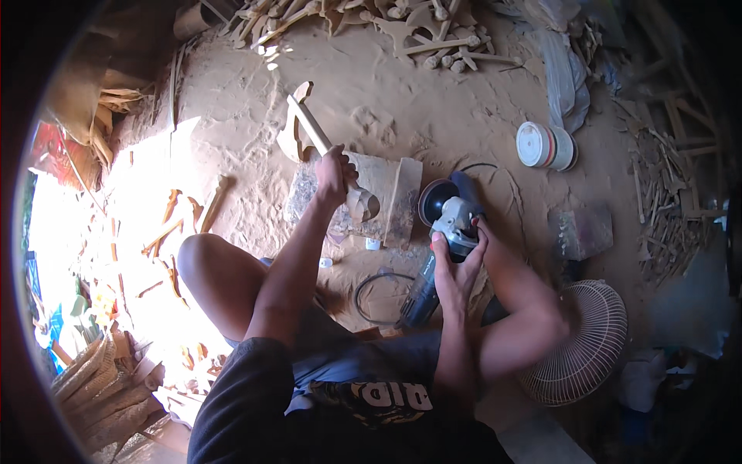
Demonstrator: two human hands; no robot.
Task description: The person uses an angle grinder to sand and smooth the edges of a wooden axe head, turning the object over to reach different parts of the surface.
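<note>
My left hand (334, 174) is wrapped round the handle of a pale carved wooden axe (311, 127), held aslant. Its blade-shaped head points away to the upper left, and its thick knobbed end hangs over a worn block (400, 203). To the right, my right hand (457, 267) grips an angle grinder (459, 219) near its grey gear head, with the dark body slanting back toward my lap. The grinder's round disc (437, 203) faces the block, apart from the axe. Whether the disc is spinning cannot be told.
Sandy ground surrounds me, with a heap of carved wooden pieces (444, 46) at the far side. A white tub (545, 145) lies to the right, a fan (583, 340) stands nearer, and a black cord (363, 290) loops close to the grinder. Wooden pieces (209, 205) lie in sunlight at left.
</note>
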